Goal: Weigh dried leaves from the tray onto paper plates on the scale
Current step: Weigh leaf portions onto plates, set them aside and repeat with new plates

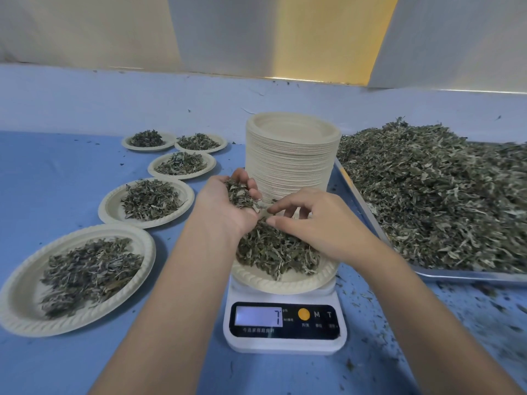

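A white digital scale (285,326) stands in front of me, its display showing a 7. On it sits a paper plate (282,282) with a pile of dried leaves (273,253). Above the plate my left hand (225,206) is cupped around a handful of dried leaves (239,193). My right hand (308,220) hovers beside it, fingertips pinching at leaves from that handful. A metal tray (445,273) on the right carries a big heap of dried leaves (433,195).
A tall stack of empty paper plates (291,155) stands just behind the scale. Several filled plates lie in a curve on the left, the nearest one (77,277) close to my left forearm. Leaf crumbs litter the blue table (427,323) at the right.
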The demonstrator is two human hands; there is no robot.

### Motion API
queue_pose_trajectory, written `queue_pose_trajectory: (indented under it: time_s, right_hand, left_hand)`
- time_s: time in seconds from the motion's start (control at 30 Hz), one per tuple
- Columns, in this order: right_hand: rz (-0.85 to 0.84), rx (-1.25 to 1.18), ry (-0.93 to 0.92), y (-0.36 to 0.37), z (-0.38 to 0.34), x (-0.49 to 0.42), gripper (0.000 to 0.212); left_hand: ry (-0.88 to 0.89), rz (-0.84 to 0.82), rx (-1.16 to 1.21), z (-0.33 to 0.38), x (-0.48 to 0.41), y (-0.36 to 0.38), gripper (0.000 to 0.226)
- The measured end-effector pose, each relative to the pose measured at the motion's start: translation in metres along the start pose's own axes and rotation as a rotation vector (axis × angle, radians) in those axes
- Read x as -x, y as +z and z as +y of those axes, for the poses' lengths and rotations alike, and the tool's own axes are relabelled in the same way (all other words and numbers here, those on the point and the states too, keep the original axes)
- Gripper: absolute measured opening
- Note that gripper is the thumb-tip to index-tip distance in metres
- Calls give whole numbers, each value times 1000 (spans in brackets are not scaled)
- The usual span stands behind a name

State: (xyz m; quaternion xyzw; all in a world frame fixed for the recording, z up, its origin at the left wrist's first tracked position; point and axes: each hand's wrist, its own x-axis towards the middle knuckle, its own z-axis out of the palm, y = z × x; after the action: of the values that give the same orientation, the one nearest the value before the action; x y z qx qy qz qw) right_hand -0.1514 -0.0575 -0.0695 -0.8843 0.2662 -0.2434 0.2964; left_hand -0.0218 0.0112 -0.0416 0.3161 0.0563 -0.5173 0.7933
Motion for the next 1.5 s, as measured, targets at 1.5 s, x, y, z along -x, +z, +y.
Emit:
queue_pose_trajectory:
  time_s: [1.5]
  right_hand:
    - [922, -590, 563, -61, 79, 2, 23]
  left_hand:
    - [-386, -419, -521, -154, -27, 99, 78]
